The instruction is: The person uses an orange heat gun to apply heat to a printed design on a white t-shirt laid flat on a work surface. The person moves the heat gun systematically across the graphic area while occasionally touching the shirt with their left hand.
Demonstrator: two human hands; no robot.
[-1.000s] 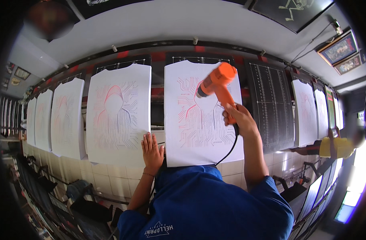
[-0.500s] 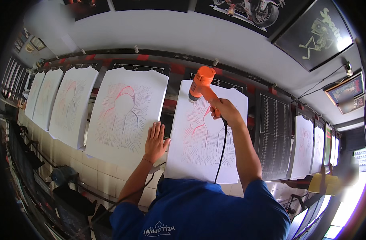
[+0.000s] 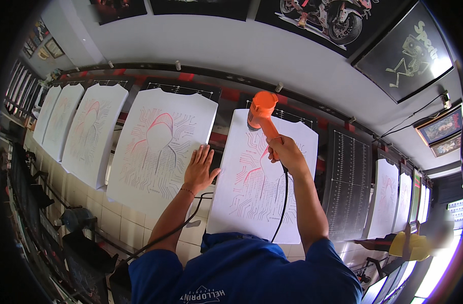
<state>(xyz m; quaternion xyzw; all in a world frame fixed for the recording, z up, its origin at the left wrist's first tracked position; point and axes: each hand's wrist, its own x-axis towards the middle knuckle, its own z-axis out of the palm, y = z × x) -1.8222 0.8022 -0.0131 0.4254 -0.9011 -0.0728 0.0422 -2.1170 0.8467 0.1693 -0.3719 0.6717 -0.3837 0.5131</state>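
My right hand [image 3: 288,153] is closed around the handle of an orange heat gun [image 3: 264,107], its black cable hanging down toward me. The gun is over the far part of a white T-shirt [image 3: 229,213] laid flat on a dark board, with its dark nozzle toward the shirt's upper left. Red and grey line art of a hooded figure covers the shirt front. My left hand [image 3: 199,168] is open, fingers together and stretched out, resting at the right edge of the neighbouring printed white T-shirt [image 3: 121,175].
More printed shirts [image 3: 82,147] lie in a row to the left. A bare black board [image 3: 347,182] with white markings is on the right, with further shirts [image 3: 385,197] beyond. A person in yellow [image 3: 411,245] stands far right. A dark hose [image 3: 163,237] crosses by my left forearm.
The view has shifted slightly, so the boards appear lower. The heat gun has turned a little and its nozzle lies slightly farther up the shirt. My left hand stays in place.
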